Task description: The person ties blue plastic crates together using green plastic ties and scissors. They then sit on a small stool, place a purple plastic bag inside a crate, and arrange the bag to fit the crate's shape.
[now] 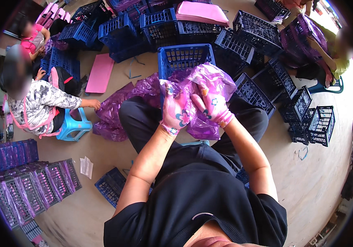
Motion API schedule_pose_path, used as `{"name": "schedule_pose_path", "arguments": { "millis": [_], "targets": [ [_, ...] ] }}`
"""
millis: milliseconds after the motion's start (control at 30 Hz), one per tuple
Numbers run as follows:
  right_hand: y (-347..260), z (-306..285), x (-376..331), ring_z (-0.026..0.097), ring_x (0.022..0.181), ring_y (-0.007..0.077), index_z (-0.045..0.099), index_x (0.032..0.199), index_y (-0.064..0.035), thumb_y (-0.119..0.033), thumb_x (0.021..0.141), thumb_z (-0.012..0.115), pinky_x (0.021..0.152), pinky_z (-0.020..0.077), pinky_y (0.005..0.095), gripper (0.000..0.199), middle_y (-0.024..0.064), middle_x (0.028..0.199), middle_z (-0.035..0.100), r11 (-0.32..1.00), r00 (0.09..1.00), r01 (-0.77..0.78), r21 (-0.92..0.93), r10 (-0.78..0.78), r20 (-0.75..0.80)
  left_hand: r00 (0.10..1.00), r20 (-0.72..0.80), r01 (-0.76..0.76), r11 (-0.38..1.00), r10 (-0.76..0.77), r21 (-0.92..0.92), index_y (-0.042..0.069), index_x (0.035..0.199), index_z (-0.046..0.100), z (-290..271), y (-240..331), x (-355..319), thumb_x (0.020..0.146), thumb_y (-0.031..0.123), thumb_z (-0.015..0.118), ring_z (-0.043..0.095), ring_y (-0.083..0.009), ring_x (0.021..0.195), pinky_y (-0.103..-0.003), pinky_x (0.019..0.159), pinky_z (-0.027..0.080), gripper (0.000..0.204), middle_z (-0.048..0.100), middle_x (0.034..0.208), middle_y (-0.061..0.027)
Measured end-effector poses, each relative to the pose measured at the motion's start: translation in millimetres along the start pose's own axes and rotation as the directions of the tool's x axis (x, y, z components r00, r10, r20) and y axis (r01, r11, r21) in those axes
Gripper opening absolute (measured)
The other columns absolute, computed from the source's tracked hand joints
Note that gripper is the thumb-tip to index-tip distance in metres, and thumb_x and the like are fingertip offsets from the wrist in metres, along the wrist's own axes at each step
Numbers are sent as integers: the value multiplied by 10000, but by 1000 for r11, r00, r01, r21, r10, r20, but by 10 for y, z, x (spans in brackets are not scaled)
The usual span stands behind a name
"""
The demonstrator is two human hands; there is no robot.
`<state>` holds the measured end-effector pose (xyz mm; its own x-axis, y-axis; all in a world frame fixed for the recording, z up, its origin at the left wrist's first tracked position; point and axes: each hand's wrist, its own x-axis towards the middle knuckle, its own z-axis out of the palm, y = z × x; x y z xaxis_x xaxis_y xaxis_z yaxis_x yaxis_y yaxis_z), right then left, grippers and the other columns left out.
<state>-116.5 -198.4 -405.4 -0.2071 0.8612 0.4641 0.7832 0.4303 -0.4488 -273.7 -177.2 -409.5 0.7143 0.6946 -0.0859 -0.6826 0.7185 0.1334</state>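
Observation:
Both my hands wear pink gloves with flower prints. My left hand (175, 108) is closed on a purple plastic bag (210, 77), close to the left side of a blue plastic crate (186, 50). To its right, my right hand (212, 105) grips the same crinkled plastic, with the fingers partly hidden in its folds. The crate stands in front of me between my knees, and the bunched film covers its near part. More purple plastic (123, 101) trails to the left over my thigh and down to the floor.
Blue and black crates (121, 31) crowd the floor ahead, with a stack of pink sheets (201, 12) on top. A person on a light blue stool (73, 125) sits at left, one hand near the trailing plastic. Purple-wrapped crates (36, 189) stand at lower left; another person works at right.

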Motion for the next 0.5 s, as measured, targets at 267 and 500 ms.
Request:
{"name": "schedule_pose_path", "arguments": {
  "millis": [267, 500],
  "targets": [
    [-30, 103, -24, 604, 890, 325, 651, 958, -42, -108, 736, 702, 807, 474, 392, 237, 147, 984, 621, 976, 914, -176, 126, 210, -349, 997, 21, -74, 899, 72, 432, 64, 1397, 342, 88, -8, -130, 941, 475, 433, 393, -228, 1286, -358, 1084, 297, 621, 412, 1393, -91],
    [-342, 114, 117, 531, 898, 366, 642, 989, -57, -39, 732, 644, 808, 430, 420, 258, 144, 938, 578, 986, 907, -41, 164, 105, -408, 998, 54, -44, 965, 31, 259, 69, 1409, 302, 209, -128, -120, 929, 610, 279, 377, -236, 1285, -356, 1094, 254, 724, 378, 1407, -102]
  ]
}}
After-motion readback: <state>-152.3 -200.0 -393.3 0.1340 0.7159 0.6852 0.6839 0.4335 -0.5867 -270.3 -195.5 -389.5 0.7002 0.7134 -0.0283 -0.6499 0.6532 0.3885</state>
